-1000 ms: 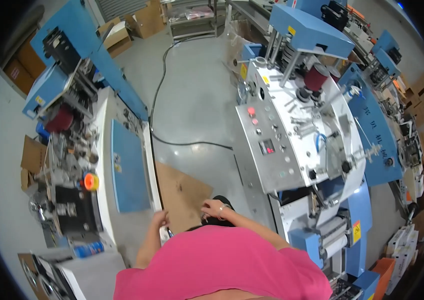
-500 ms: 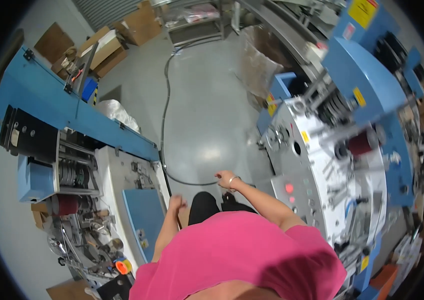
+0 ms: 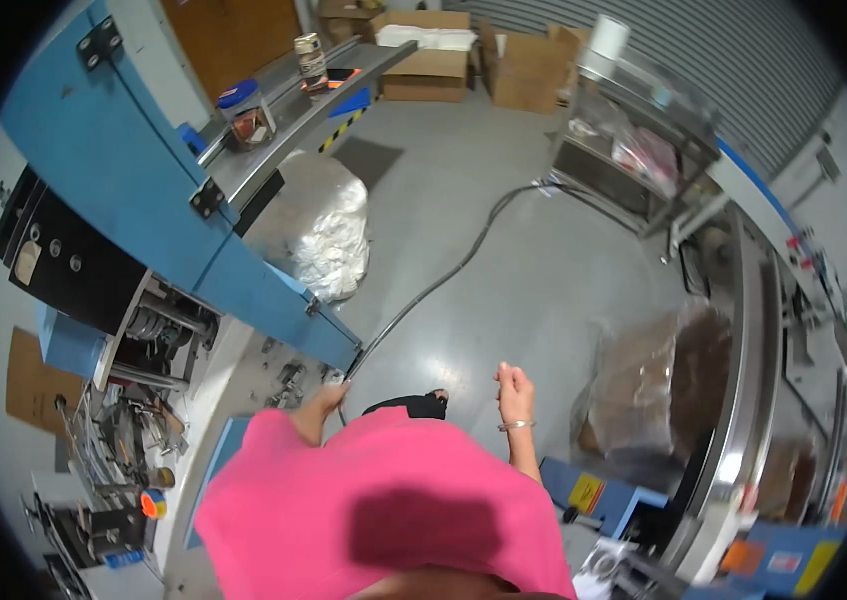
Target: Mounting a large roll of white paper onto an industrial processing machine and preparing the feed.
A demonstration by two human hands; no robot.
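Note:
My right hand [image 3: 516,393], with a bracelet at the wrist, hangs over the grey floor, its fingers loosely curled and nothing seen in them. Low on the left, my left hand [image 3: 324,404] is beside the corner of the blue machine panel [image 3: 284,305]; its fingers are small and partly hidden, so I cannot make out their shape or any touch. Past that hand, a dark cable [image 3: 444,280] runs along the floor.
A clear plastic-wrapped brown bundle [image 3: 659,385] stands right, beside a metal conveyor [image 3: 749,370]. Ahead are a steel cart [image 3: 634,150] and cardboard boxes [image 3: 529,72]. A silvery bag [image 3: 329,225] sits under a metal shelf [image 3: 289,125] holding a blue-lidded jar [image 3: 247,115].
My view has swung to the right and forward, bringing the cart, shelf and silvery bag closer. The white-topped machine on the right has mostly left the view. Both hands have swung with my body.

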